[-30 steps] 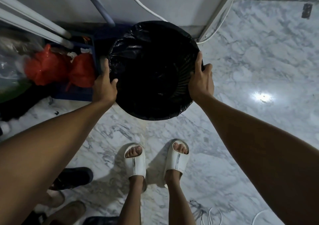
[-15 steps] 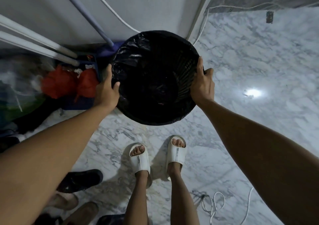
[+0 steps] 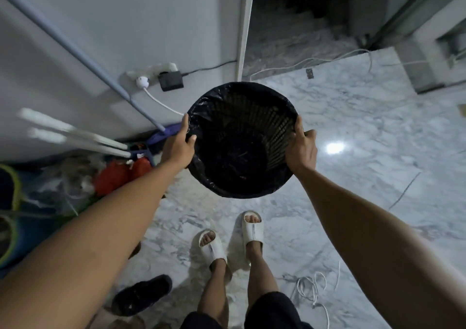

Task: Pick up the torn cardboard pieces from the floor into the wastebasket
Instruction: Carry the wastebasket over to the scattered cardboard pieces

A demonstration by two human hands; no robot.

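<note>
A round black slatted wastebasket (image 3: 242, 101) with a black plastic liner hangs in the air above the marble floor, its mouth facing me. My left hand (image 3: 177, 148) grips its left rim, with the thumb hooked over the liner. My right hand (image 3: 301, 146) grips the right rim. At the far right edge of the view a small tan scrap that may be cardboard (image 3: 462, 110) lies on the floor. No other cardboard pieces show.
Red bags (image 3: 118, 175), white tubes (image 3: 73, 134) and a blue mop handle (image 3: 83, 59) crowd the left by the wall. A power strip (image 3: 161, 76) hangs on the wall. A white cable (image 3: 312, 291) and a black shoe (image 3: 141, 296) lie near my sandalled feet (image 3: 252, 230).
The basket has come up off the floor and away from the wall corner, held by both hands. My view has swung upward, now showing the doorway and more floor to the right.
</note>
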